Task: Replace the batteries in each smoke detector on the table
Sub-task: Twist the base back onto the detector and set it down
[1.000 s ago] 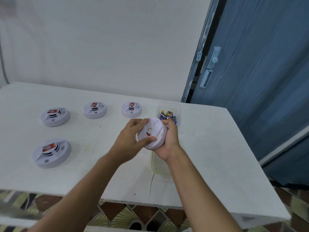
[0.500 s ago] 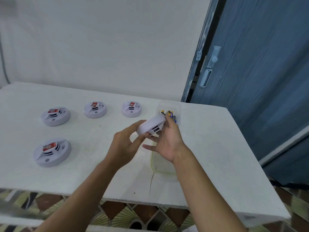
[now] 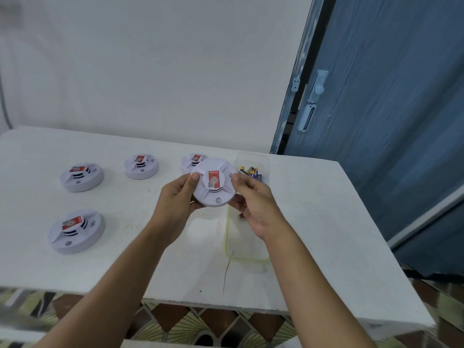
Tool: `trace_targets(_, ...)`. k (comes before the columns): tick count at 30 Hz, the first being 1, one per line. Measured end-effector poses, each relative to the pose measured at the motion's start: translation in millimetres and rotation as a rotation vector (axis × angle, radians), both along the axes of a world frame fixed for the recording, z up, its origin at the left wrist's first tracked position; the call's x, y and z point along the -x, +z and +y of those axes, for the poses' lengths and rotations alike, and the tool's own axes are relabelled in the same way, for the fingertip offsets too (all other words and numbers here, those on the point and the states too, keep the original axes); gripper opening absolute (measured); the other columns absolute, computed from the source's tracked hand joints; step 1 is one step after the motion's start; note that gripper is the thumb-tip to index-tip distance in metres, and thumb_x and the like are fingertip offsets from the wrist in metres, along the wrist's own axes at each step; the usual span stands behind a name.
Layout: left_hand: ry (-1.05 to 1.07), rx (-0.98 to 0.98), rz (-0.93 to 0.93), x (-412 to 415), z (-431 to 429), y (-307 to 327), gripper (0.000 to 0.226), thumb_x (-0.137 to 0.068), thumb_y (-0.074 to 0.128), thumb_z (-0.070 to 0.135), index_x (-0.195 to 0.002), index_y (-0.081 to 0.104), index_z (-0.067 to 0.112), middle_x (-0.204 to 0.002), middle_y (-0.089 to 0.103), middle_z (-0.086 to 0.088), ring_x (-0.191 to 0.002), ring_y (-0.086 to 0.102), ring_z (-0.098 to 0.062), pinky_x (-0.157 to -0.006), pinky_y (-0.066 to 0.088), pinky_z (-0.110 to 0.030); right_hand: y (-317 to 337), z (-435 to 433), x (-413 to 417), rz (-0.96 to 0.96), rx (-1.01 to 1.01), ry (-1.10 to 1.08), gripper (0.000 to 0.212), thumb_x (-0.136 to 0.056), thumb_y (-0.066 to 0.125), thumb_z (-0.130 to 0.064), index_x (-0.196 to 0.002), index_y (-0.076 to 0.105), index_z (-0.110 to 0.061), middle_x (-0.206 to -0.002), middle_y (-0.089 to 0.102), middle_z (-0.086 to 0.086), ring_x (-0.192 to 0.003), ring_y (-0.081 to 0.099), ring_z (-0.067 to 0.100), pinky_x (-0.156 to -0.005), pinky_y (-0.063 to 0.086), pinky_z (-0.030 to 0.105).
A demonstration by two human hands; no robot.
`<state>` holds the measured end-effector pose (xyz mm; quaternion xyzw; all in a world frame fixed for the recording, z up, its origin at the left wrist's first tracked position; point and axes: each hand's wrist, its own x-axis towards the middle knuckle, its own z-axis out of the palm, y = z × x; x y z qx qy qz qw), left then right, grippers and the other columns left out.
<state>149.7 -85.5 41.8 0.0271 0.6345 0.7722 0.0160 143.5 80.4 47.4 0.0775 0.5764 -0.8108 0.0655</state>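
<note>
Holding entry: one white smoke detector (image 3: 214,183), red label facing the wearer, raised above the desk (image 3: 326,222) at mid-scene between left hand (image 3: 175,199) and right hand (image 3: 256,207). The fingers (image 3: 193,179) of both hands curl round opposite rims and grip it, probably to turn or check the housing. Four further detectors rest on the desk: far-left unit (image 3: 81,177), far-middle unit (image 3: 141,166), far unit (image 3: 190,160) partly hidden behind the held one, near-left unit (image 3: 76,231). Clear plastic tray (image 3: 247,258), just right of the hands, with loose batteries (image 3: 251,171) at its far end, likely kept within reach for swapping.
</note>
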Motion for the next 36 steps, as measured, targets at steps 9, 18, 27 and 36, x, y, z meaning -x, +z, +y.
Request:
trace_targets(9, 0.051, 0.165, 0.080, -1, 7, -1, 0.065, -0.083, 0.074, 0.006, -0.138, 0.050, 0.029, -0.120, 0.064, 0.001, -0.097, 0.070, -0.010, -0.082, 0.056, -0.024, -3, -11, 4, -0.033, 0.078, -0.131, 0.032, -0.097, 0.065, -0.018, -0.124, 0.064, -0.001, -0.104, 0.075, 0.008, -0.082, 0.072, 0.012, -0.074, 0.059, 0.025)
trace_targets(18, 0.079, 0.146, 0.075, -2, 9, 5, 0.070, -0.084, 0.067, -0.007, -0.144, 0.044, 0.023, -0.129, 0.061, 0.004, -0.095, 0.069, -0.002, -0.076, 0.053, -0.013, -3, -16, 3, -0.029, 0.097, -0.133, 0.028, -0.098, 0.063, -0.015, -0.123, 0.063, -0.002, -0.095, 0.076, 0.003, -0.077, 0.072, 0.009, -0.067, 0.058, 0.023)
trace_targets(27, 0.080, 0.154, 0.066, -1, 4, 4, 0.070, -0.084, 0.068, -0.005, -0.144, 0.045, 0.024, -0.128, 0.062, 0.006, -0.098, 0.069, -0.003, -0.077, 0.054, -0.015, -4, -19, 3, -0.035, 0.097, -0.129, 0.030, -0.098, 0.064, -0.016, -0.124, 0.062, -0.001, -0.098, 0.076, 0.005, -0.078, 0.072, 0.010, -0.070, 0.058, 0.024)
trace_targets(36, 0.077, 0.167, 0.065, -1, 2, 3, 0.070, -0.083, 0.069, -0.005, -0.143, 0.045, 0.023, -0.127, 0.062, 0.005, -0.098, 0.068, -0.003, -0.078, 0.054, -0.015, -4, -20, 2, -0.047, 0.087, -0.121, 0.031, -0.098, 0.063, -0.016, -0.125, 0.061, -0.001, -0.098, 0.075, 0.003, -0.079, 0.072, 0.010, -0.071, 0.059, 0.024)
